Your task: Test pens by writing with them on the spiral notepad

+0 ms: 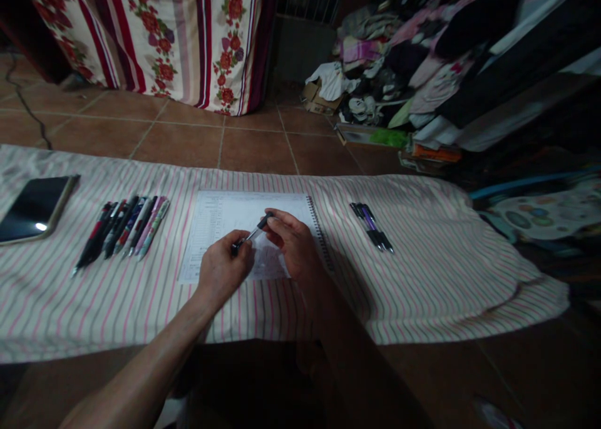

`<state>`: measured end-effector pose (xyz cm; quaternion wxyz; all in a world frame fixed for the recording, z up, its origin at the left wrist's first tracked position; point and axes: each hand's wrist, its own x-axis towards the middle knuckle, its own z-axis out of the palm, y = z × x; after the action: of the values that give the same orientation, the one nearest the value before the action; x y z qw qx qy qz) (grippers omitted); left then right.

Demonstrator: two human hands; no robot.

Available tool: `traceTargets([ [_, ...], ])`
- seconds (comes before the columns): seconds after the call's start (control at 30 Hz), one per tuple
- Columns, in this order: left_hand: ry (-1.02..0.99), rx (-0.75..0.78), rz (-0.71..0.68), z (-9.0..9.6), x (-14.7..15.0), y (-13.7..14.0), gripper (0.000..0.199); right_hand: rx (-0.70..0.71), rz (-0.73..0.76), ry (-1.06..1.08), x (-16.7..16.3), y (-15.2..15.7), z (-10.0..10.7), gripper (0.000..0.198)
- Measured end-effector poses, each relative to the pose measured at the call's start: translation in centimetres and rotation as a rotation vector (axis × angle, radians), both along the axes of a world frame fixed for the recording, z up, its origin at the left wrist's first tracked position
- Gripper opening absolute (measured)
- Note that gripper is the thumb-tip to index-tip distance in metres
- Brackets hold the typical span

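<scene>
A pen (255, 232) with a clear barrel and dark ends is held slantwise between my two hands. My left hand (223, 261) is closed round its lower dark end. At the upper dark end, the fingers of my right hand (292, 241) pinch it. Beneath both hands lies a spiral notebook (300, 206) with printed sheets on it, partly covered by my hands. To the left is a row of several pens (126, 225), some dark and some patterned. On the right lies a smaller group of pens (372, 227), dark with a purple one among them.
A phone (35, 206) rests at the left of the striped cloth (436, 247) covering the table. Beyond is a tiled floor (188, 134), with a floral curtain (164, 41) at the back. Clothes (399, 66) and a cardboard box (319, 99) are piled at the back right.
</scene>
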<state>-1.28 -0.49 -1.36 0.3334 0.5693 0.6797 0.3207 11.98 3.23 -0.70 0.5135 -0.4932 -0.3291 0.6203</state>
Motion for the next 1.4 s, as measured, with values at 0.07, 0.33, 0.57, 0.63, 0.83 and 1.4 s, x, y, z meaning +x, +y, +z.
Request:
traceTargets([
  [0.07, -0.01, 0.005, -0.003, -0.2, 0.0, 0.0, 0.026, -0.002, 0.001, 0.0, 0.0, 0.0, 0.0, 0.03],
  [0.33, -0.026, 0.031, 0.003, -0.3, -0.1, -0.1, 0.027, -0.013, -0.013, 0.006, -0.1, 0.0, 0.2, 0.032],
  [0.57, 0.017, -0.017, 0.0, 0.8, 0.0, 0.0, 0.031, -0.004, 0.004, -0.035, -0.4, -0.1, 0.4, 0.034],
  [0.63, 0.0, -0.012, -0.008, 0.9, -0.1, 0.0, 0.032, -0.001, 0.003, -0.031, -0.4, -0.1, 0.3, 0.035],
  [0.83, -0.056, -0.003, -0.07, 0.8, -0.2, -0.1, 0.032, 0.002, -0.002, -0.048, -0.3, -0.2, 0.2, 0.034],
  [1.4, -0.029, 0.074, -0.098, 1.0, -0.6, 0.1, 0.026, 0.055, 0.056, -0.129, -0.2, -0.4, 0.3, 0.03],
])
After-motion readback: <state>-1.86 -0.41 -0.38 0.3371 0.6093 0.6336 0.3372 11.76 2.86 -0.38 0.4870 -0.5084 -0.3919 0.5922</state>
